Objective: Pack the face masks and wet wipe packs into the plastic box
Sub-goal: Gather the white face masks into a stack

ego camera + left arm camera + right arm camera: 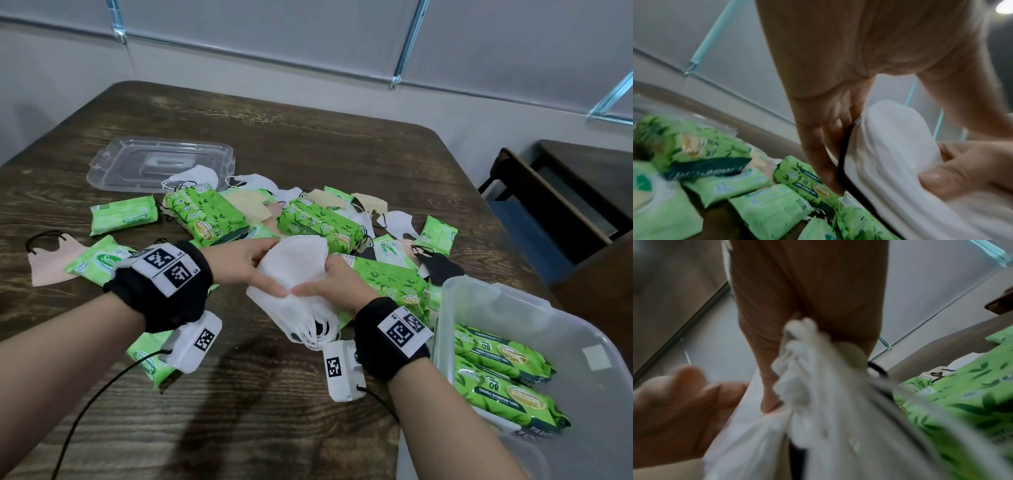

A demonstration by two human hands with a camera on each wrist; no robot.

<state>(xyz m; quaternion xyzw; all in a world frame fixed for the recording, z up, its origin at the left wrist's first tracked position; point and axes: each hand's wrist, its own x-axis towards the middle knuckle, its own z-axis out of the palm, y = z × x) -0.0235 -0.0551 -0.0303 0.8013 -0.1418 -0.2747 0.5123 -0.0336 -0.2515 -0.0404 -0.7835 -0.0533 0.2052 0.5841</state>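
Observation:
A stack of white face masks (295, 274) is held above the table between both hands. My left hand (245, 262) grips its left side with the thumb on top, and my right hand (329, 284) grips its right side. The stack (890, 154) shows layered edges in the left wrist view, and its bunched ear loops (801, 369) fill the right wrist view. The clear plastic box (507, 308) stands at the lower right with two large green wet wipe packs (503, 377) inside. More wipe packs (205, 216) and loose masks (51, 263) lie scattered on the table.
The box's clear lid (161, 164) lies at the far left of the wooden table (308, 137). A dark chair (555, 205) stands to the right of the table. A black cable (102, 394) trails from my left wrist across the near table.

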